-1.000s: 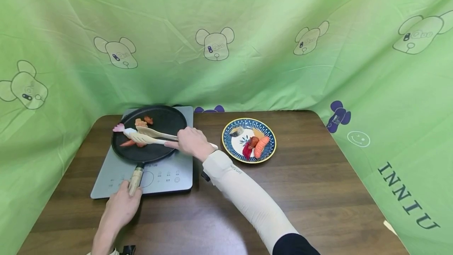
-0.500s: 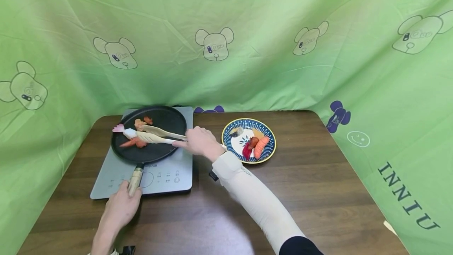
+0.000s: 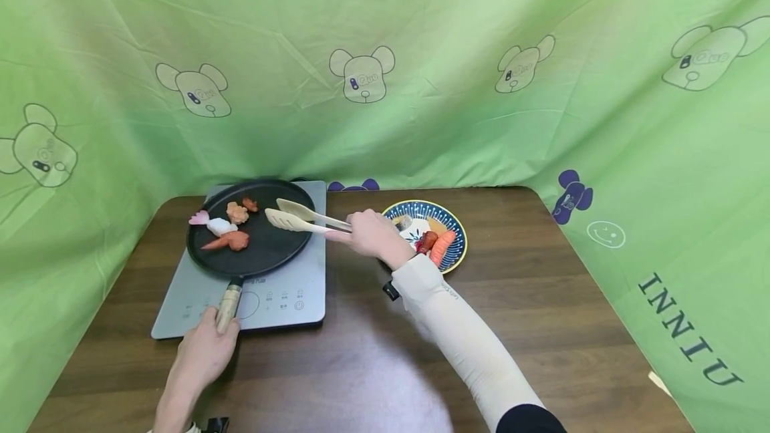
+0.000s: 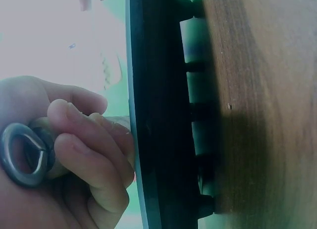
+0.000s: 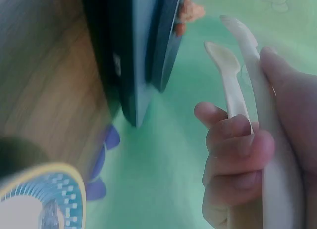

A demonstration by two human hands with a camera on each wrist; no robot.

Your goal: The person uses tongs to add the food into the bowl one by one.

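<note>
Beige tongs (image 3: 294, 222) clasped in right grip (image 3: 374, 236), with parted tips (image 3: 277, 218) over pan (image 3: 271, 249) | food pieces (image 3: 236, 213) inside, mostly at left | handle (image 3: 229, 304) grasped in left grip (image 3: 207, 351) | advisable: brace pan, keep tips clear of food

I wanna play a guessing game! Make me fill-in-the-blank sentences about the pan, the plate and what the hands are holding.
1. The left grip holds the ____ of the black pan.
2. The right grip holds a pair of cream-colored ____.
3. The shrimp in the pan has a ____ tail.
4. The round plate has a ____ outer edge.

Missing words: handle; tongs; pink; yellow.
</note>
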